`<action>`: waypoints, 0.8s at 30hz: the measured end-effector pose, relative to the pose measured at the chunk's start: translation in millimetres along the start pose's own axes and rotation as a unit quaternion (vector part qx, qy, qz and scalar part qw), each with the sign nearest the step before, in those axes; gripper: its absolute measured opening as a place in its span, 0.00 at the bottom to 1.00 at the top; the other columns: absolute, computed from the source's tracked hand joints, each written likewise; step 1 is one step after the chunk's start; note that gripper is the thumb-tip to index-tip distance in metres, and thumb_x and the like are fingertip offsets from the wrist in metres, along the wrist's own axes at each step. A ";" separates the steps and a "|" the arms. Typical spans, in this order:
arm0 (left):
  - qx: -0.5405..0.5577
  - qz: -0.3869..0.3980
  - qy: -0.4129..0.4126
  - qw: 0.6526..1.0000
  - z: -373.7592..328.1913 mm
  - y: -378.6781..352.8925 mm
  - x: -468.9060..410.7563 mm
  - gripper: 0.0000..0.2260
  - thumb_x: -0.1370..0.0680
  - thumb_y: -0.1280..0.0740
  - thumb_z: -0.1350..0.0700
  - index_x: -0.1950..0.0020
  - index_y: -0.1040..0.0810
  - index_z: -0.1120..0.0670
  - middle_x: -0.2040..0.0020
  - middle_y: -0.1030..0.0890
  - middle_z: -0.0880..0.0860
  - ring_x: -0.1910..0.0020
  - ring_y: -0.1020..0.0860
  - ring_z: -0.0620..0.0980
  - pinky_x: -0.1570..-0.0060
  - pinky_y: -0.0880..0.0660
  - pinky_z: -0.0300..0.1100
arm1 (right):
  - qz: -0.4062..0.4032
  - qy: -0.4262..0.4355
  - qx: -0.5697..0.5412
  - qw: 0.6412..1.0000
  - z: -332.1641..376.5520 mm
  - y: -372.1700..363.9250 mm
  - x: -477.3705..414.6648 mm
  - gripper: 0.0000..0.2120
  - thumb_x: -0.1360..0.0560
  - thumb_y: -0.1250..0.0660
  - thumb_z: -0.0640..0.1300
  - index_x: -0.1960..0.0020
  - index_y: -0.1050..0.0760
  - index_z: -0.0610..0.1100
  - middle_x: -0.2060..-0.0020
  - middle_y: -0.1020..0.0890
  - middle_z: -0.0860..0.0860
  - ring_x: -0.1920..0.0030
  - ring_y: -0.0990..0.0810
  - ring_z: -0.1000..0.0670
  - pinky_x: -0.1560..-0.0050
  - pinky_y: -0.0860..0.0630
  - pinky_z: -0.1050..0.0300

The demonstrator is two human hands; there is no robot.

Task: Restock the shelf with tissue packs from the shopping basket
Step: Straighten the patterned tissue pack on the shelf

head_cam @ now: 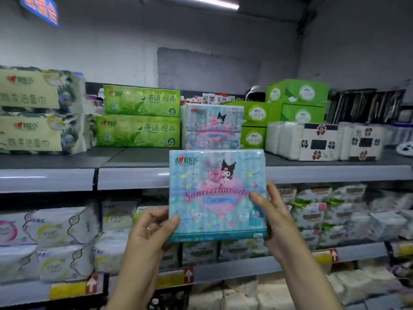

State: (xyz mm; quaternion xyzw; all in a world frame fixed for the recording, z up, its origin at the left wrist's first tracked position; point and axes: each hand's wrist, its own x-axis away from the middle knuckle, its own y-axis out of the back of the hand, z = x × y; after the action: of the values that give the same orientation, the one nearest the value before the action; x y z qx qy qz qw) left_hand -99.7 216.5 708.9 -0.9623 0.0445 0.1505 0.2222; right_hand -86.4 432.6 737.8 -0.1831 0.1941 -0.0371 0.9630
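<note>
I hold a pale blue cartoon-print tissue pack [214,193] upright in front of the top shelf [134,175]. My left hand [152,231] grips its lower left edge, thumb on the front. My right hand [272,215] grips its right edge. Directly behind it, two matching cartoon-print packs [212,126] are stacked on the shelf. The held pack's top edge is about level with the shelf surface. The shopping basket [167,298] shows only as a dark corner at the bottom, between my forearms.
Green tissue packs [138,115] and beige floral packs [38,110] stand left of the stack. Green boxes [297,101] and white clover-label packs [321,139] stand to its right. Lower shelves [245,267] hold white soft packs. There is bare shelf in front of the green packs.
</note>
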 end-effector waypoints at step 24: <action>-0.222 -0.014 -0.155 0.962 -55.0 -88.5 -147.4 0.06 0.24 0.32 0.62 0.60 0.26 0.54 0.68 0.17 0.44 0.66 0.20 0.37 0.62 0.25 0.30 | 0.065 0.066 0.031 0.995 63.7 26.2 -182.3 0.15 0.28 0.31 0.42 0.42 0.24 0.45 0.48 0.16 0.48 0.49 0.16 0.47 0.52 0.18 0.51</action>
State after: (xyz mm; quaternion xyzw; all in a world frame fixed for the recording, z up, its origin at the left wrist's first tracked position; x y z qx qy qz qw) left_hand -211.5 274.4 838.2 -0.9528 -0.0388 0.3010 0.0088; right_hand -229.8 504.5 848.5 -0.1373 0.2677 0.0078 0.9536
